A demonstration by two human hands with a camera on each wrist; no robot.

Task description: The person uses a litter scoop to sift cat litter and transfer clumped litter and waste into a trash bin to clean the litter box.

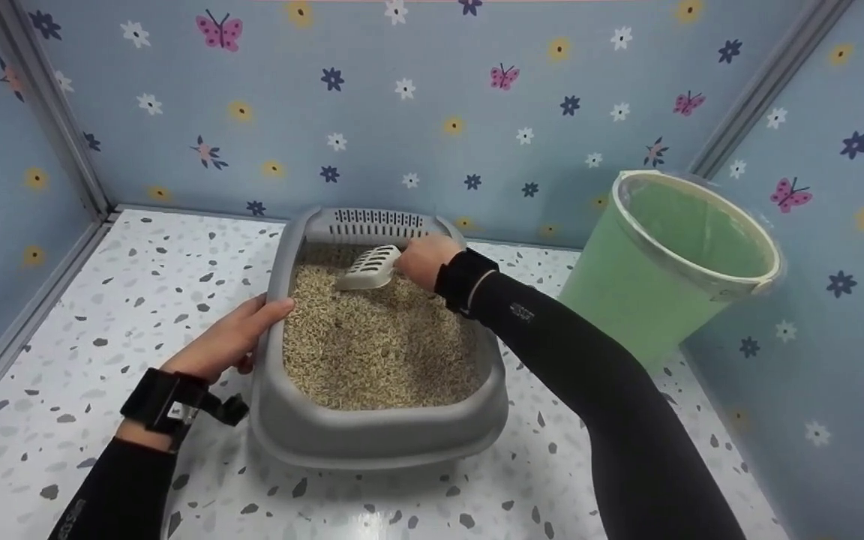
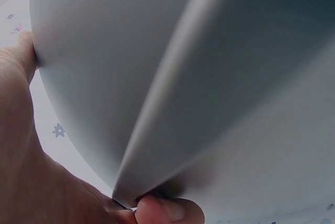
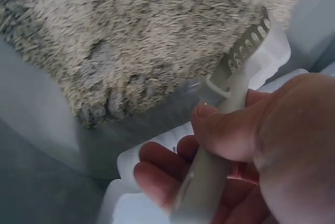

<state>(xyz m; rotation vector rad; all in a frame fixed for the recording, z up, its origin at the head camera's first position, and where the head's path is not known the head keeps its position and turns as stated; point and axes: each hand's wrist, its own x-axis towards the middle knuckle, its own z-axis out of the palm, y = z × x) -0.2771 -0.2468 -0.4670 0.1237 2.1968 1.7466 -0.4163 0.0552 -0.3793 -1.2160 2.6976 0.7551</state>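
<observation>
A grey litter box [image 1: 379, 439] stands on the speckled surface, filled with tan pellet litter [image 1: 379, 345]. My left hand [image 1: 229, 337] holds the box's left side, thumb over the rim. In the left wrist view, fingers [image 2: 167, 211] curl at the lower edge of the grey wall [image 2: 104, 51]. Toward the back of the box, my right hand [image 1: 426, 259] grips a light-grey slotted litter scoop [image 1: 368, 270], its head tilted close over the litter. The right wrist view shows the thumb along the scoop's handle [image 3: 201, 187], fingers beneath it.
A tall green bin [image 1: 619, 285] with a pale rim and a clear liner stands right of the box, beside my right forearm. Blue flowered panels [image 1: 417, 112] enclose the back and both sides. The speckled surface [image 1: 177, 270] runs around the box.
</observation>
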